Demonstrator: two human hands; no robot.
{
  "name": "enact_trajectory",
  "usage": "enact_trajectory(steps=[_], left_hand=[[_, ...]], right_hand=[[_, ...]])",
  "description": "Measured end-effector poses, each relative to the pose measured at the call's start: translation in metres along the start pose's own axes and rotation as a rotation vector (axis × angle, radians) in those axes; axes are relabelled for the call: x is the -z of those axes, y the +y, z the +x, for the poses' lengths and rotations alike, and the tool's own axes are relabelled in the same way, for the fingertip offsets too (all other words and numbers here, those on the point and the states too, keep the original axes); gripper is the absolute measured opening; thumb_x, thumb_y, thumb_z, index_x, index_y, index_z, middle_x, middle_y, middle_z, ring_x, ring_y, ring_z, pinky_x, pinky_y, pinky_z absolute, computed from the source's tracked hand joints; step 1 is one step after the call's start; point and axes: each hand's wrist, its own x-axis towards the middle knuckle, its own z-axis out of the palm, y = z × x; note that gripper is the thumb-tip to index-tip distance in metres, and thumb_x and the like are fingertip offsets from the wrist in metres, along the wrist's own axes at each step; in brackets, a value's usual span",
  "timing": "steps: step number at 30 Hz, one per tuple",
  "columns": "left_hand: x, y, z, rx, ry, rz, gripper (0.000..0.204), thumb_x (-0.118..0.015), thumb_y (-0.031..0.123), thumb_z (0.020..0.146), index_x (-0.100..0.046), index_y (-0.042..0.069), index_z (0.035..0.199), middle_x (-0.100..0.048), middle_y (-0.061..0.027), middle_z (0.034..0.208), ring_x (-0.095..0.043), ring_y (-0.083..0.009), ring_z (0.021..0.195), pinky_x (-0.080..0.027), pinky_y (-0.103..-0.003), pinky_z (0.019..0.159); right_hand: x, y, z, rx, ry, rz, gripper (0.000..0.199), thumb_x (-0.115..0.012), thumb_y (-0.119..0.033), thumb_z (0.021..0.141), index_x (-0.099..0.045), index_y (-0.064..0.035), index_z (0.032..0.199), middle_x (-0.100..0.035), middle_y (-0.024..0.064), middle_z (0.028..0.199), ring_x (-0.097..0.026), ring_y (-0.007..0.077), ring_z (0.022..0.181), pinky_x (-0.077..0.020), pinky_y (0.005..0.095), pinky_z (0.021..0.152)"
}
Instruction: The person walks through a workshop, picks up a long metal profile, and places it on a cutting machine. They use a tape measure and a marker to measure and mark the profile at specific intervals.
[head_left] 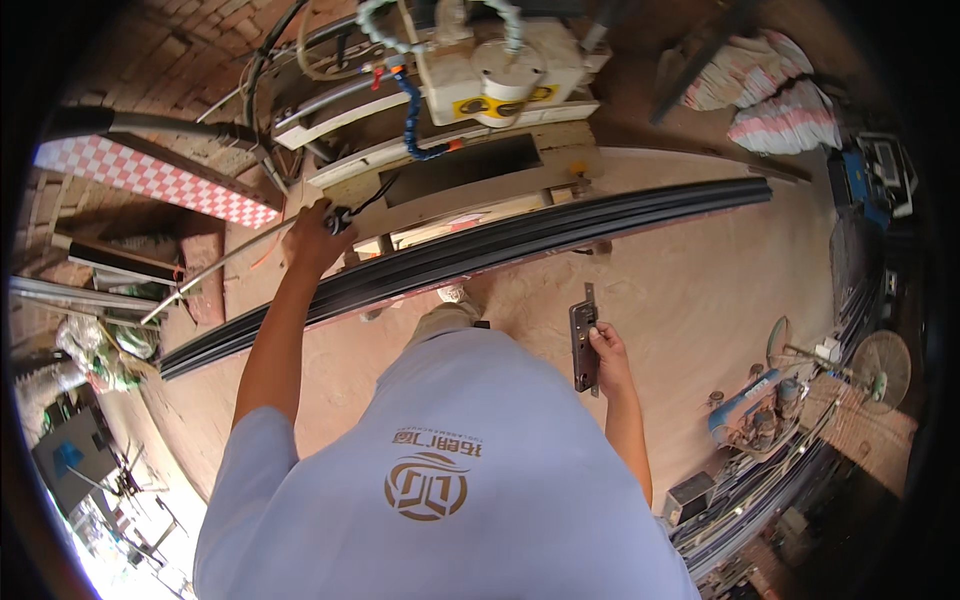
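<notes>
My left hand (318,240) is at the near left edge of the machine, its fingers closed around a small dark object (340,218) that I cannot make out. In my right hand (610,352), held out in front of my body on the right, is a mortise lock (582,345) with a dark, narrow metal case, upright and gripped by its side. Between me and the machine lies a bundle of long black profiles (520,235), running from the lower left to the upper right. My left forearm passes over these profiles.
The machine (500,85) with a white head and a blue coolant hose (412,115) stands ahead. At left are a red-checked panel (160,175) and a pale rod (215,268). Sacks (785,115) lie far right; a blue compressor (750,408) and a fan (880,372) stand near right.
</notes>
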Motion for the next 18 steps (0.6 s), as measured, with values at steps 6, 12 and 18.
enact_trajectory(steps=[6,12,18], left_hand=[[0.028,0.033,-0.076,-0.251,0.172,-0.335,0.052,-0.077,0.029,0.074,-0.064,0.008,0.12,-0.07,-0.0157,0.107,-0.069,-0.0317,0.098,-0.054,-0.04,0.084],[-0.001,0.088,-0.16,-0.601,0.005,-0.52,0.049,-0.075,0.012,0.076,-0.06,0.001,0.121,-0.067,-0.0136,0.102,-0.067,-0.0217,0.089,-0.053,-0.033,0.082],[-0.071,0.126,-0.237,-0.849,-0.298,-0.583,0.049,-0.074,0.008,0.077,-0.058,-0.002,0.123,-0.066,-0.0136,0.107,-0.065,-0.0226,0.095,-0.052,-0.032,0.087]], right_hand=[[0.049,0.097,-0.013,-0.109,0.099,-0.026,0.026,-0.063,-0.038,0.097,-0.063,-0.0136,0.103,-0.057,-0.0041,0.078,-0.051,0.0065,0.065,-0.0407,0.0246,0.056],[0.081,0.175,-0.091,-0.103,0.07,0.002,0.05,-0.072,-0.052,0.087,-0.06,-0.0092,0.11,-0.059,0.0003,0.086,-0.054,0.0105,0.074,-0.0439,0.0271,0.063],[0.118,0.276,-0.204,-0.013,0.339,0.12,0.062,-0.082,-0.05,0.075,-0.056,-0.0087,0.114,-0.058,0.0031,0.087,-0.052,0.0115,0.074,-0.0438,0.0298,0.064]])
